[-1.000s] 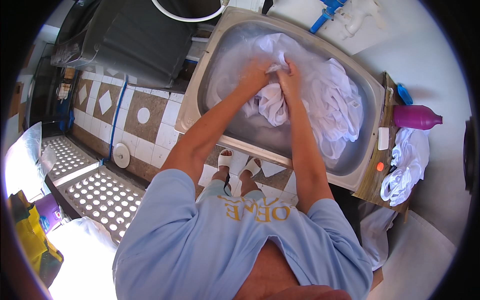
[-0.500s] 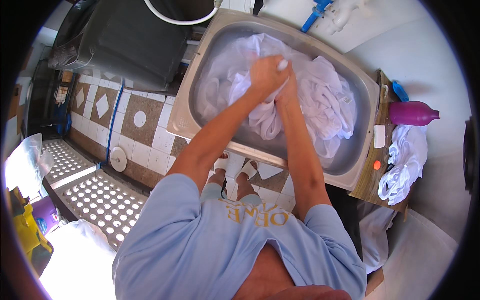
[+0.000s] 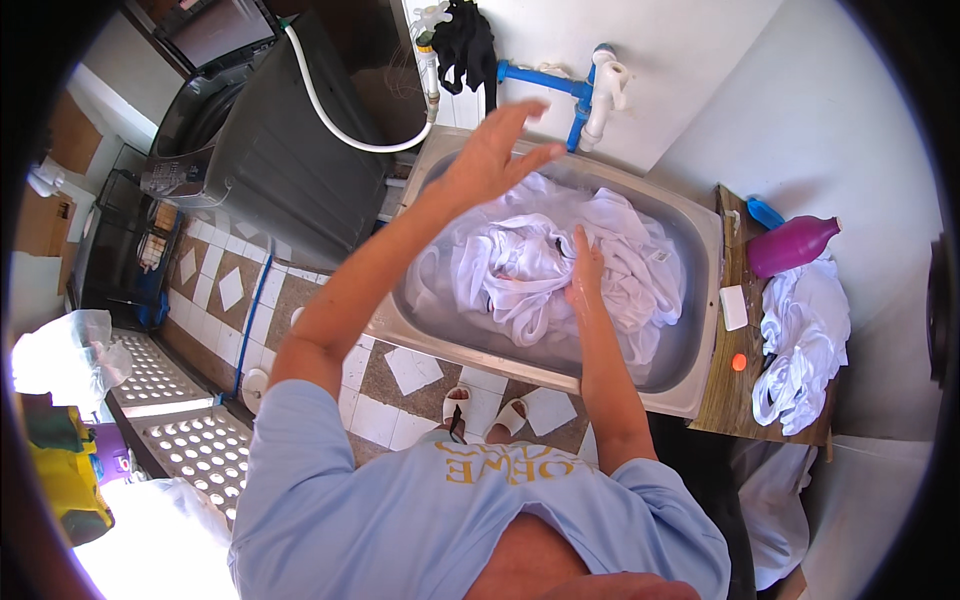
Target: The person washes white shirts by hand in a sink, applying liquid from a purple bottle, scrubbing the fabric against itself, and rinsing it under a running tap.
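A heap of wet white clothes [image 3: 630,270] lies in cloudy water inside the metal sink [image 3: 705,300]. My right hand [image 3: 587,268] is closed at the edge of a bunched white garment [image 3: 515,265], its fingers pointing away from me; part of its grip is hidden. Above the far left side of the sink is my raised left hand [image 3: 490,165]. It holds nothing, and its fingers are spread and slightly blurred. Beyond its fingertips, a white faucet [image 3: 606,95] is mounted on blue pipes [image 3: 545,78] at the wall.
A wooden board [image 3: 705,395] right of the sink carries a purple bottle [image 3: 795,247], a white bar [image 3: 733,308], an orange cap [image 3: 739,362] and white cloth [image 3: 800,340]. A dark washing machine [image 3: 290,150] stands at left, a white hose [image 3: 345,140] beside it.
My left hand has left the bunched garment and risen away from me, opening. My right hand stays at the cloth. The view has tilted, showing more of the wall and faucet.
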A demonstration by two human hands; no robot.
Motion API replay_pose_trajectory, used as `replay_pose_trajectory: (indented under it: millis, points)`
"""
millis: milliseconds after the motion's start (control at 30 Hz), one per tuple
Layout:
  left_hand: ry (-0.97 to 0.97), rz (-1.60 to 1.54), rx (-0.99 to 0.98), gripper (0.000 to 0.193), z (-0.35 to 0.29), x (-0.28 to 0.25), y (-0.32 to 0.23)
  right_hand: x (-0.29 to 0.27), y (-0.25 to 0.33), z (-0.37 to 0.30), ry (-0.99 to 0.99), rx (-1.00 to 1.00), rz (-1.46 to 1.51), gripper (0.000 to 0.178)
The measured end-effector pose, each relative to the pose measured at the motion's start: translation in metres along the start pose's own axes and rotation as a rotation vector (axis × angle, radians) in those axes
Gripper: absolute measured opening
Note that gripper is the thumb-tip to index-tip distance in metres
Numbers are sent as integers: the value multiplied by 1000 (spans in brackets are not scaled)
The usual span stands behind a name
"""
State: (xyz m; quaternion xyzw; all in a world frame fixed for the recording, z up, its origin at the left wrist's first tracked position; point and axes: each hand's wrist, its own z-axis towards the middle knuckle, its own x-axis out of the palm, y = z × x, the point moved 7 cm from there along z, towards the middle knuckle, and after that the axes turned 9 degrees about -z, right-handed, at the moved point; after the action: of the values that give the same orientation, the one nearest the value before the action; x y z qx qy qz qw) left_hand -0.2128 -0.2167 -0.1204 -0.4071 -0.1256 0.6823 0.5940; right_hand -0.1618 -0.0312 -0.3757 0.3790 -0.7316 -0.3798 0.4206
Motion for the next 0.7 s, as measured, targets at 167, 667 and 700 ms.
replay_pose_trajectory:
  millis: [167,667,700]
  points:
    - [140,259,558,47,83,-1,-76,13,-1,-4,34,45,-42,45]
    - [287,842,133,64,142,52,-73,11,-4,3,75,19,-1,50]
    - [227,825,148,64,140,48,-72,14,-6,1,86,18,-7,49]
